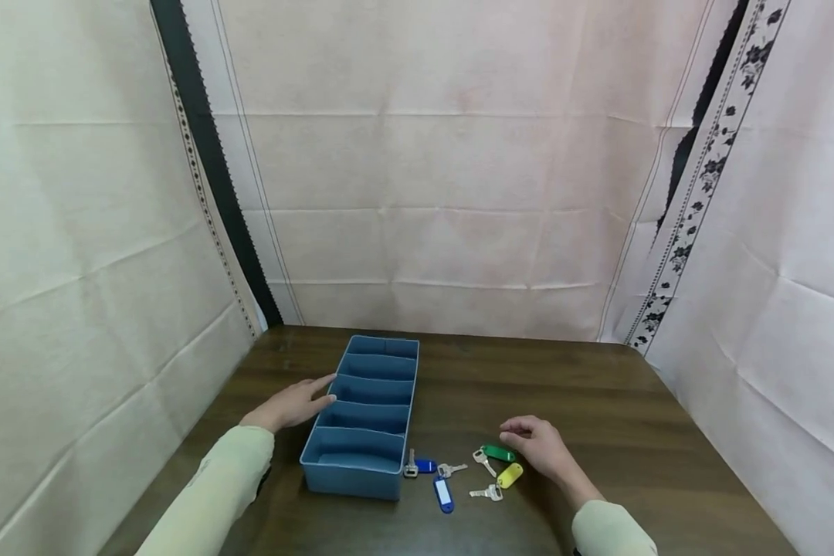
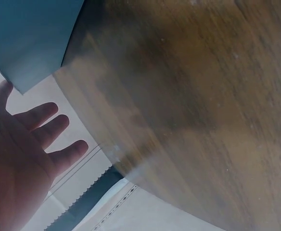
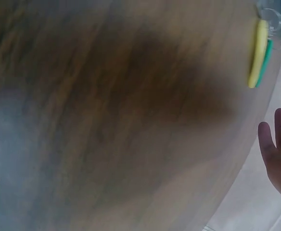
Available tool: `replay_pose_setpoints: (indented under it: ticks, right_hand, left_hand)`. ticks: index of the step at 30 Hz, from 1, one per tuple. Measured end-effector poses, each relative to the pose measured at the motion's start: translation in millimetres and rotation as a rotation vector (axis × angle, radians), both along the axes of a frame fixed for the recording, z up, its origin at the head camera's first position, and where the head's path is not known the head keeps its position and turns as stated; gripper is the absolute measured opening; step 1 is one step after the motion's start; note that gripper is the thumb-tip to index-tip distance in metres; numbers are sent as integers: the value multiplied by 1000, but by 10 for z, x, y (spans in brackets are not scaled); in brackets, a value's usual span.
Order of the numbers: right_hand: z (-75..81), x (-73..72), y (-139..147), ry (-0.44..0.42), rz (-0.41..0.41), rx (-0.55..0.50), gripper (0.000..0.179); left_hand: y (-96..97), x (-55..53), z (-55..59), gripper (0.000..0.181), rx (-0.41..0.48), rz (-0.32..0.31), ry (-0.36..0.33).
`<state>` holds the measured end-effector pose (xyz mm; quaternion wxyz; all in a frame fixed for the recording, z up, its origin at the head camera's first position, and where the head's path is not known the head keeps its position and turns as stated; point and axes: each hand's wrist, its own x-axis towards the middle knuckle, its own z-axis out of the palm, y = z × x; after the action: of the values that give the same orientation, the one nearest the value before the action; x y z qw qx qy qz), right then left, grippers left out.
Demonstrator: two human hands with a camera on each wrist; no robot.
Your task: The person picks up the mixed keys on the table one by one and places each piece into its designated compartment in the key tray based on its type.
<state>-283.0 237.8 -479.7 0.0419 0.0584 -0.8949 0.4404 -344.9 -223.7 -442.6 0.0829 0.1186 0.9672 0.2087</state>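
A blue tray with several compartments (image 1: 353, 480) stands left of the middle of the table. My left hand (image 1: 293, 404) is at its left side, thumb and forefinger at the rim; in the left wrist view the other fingers (image 2: 69, 151) are spread beside the tray wall (image 2: 30, 43). To the tray's right lie keys with coloured tags: two blue tags (image 1: 443, 494), a green tag (image 1: 498, 453) and a yellow tag (image 1: 510, 475). Just right of the green tag is my right hand (image 1: 544, 448), fingers relaxed and holding nothing; the right wrist view shows its fingers (image 3: 266, 137) apart from the tags.
The brown wooden table (image 1: 528, 378) carries the tray and keys. White cloth (image 1: 459, 170) hangs behind the table and along both sides, with dark strips at the corners.
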Motion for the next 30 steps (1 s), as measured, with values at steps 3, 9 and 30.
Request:
replay_pose_setpoints:
  ticks: [3,9,30]
  right_hand:
    - [-38,-25,-28,3,36,29,14]
    - [-78,-115,-83,24,91,76,8]
    - [-296,-244,-134,75,200,175,8]
  left_hand:
    - [-12,4,3,62,0,7,-3]
    - [-28,-6,-16,61,8,22,5]
    - [32,-10,-7,60,27,27,-4]
